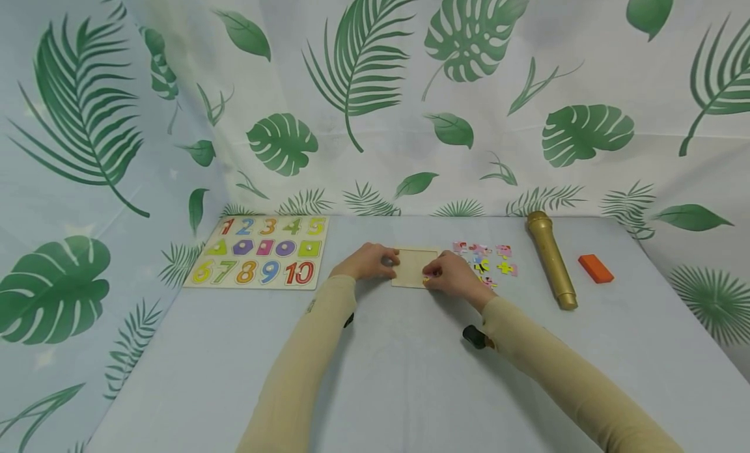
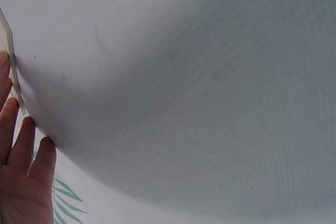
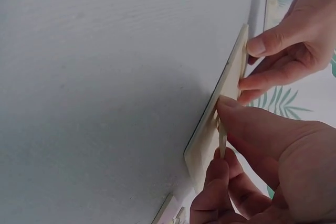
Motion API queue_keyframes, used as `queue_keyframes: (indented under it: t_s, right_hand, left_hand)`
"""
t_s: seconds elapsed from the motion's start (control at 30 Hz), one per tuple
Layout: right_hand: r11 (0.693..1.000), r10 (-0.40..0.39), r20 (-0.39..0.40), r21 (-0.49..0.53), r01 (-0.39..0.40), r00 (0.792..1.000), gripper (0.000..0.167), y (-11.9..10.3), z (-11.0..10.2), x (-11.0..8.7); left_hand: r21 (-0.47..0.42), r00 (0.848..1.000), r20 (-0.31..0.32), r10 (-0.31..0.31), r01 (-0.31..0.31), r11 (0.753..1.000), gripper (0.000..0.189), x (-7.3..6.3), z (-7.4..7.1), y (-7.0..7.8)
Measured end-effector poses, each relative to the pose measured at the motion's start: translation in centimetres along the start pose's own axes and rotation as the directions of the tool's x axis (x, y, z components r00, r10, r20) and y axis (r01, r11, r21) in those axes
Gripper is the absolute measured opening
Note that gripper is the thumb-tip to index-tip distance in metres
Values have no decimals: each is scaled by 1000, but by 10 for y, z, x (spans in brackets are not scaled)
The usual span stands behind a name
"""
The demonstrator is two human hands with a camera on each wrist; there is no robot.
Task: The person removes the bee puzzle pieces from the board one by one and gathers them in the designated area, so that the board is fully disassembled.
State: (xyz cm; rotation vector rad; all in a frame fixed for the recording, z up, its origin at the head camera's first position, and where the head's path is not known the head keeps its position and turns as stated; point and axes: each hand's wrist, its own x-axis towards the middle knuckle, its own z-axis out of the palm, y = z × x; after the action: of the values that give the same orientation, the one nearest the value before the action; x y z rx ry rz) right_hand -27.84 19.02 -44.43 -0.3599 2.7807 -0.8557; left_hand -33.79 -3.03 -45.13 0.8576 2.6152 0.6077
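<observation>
A small, pale wooden puzzle tray (image 1: 413, 265) lies on the table between the hands. My left hand (image 1: 366, 263) holds it by its left edge, thumb and fingers spread along that side; in the left wrist view, several fingertips (image 2: 46, 145) reach down at the table beside it. Over the tray's right end, my right hand (image 1: 450, 274) pinches a thin jigsaw piece (image 3: 223, 139) between thumb and fingers, tilted on edge close above the tray. Several loose, colourful jigsaw pieces (image 1: 505, 269) lie just right of that hand, some partly hidden by it.
At the back left lies a number and shape puzzle board (image 1: 243, 265). A gold microphone-shaped tube (image 1: 552, 258) and an orange block (image 1: 596, 269) lie to the right. Leaf-printed cloth (image 1: 375, 160) hangs behind the table.
</observation>
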Motion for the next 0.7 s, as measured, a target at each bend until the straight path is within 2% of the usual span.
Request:
queue_keyframes:
  t_s: [0.23, 0.5, 0.7]
  right_hand:
    - [997, 52, 27, 51, -54, 998, 29, 1, -3, 0]
    - [998, 38, -1, 53, -38, 999, 30, 9, 0, 0]
    - [997, 14, -24, 71, -12, 1000, 32, 15, -9, -11]
  left_hand:
    - [6, 1000, 3, -6, 5, 1000, 36, 0, -1, 1]
    - [11, 1000, 6, -25, 25, 1000, 36, 0, -2, 3]
    - [4, 999, 17, -27, 27, 1000, 36, -3, -4, 6]
